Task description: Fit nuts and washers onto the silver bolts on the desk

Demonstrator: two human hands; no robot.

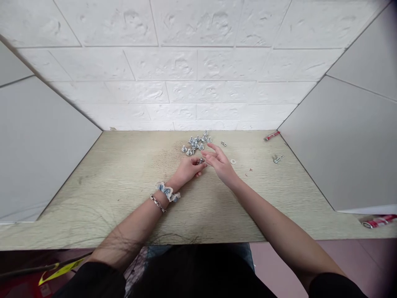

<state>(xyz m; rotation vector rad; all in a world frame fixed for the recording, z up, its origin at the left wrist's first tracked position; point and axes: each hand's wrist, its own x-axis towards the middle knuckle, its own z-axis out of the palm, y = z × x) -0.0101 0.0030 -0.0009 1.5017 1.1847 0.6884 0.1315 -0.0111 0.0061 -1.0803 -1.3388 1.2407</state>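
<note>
My left hand [188, 169] is closed, thumb and fingers pinching a small metal bolt [201, 160]. Wearing no bracelet, my right hand [219, 162] hovers just beside it with fingers stretched and apart; its fingertips come close to the bolt, and I cannot tell whether they touch it. Behind both hands lies a loose cluster of silver bolts [189, 152], several standing on their heads with threads up. A flat pale washer [233, 162] rests right of my right hand. Two small nuts [223, 143] lie farther back.
A silver metal fastener [278, 159] lies on the wooden table [124, 178] at right. One red cylinder [272, 135] sits by the back right corner, another [379, 221] by the front right edge. White brick wall [181, 66] and grey side panels [350, 136] enclose the tabletop.
</note>
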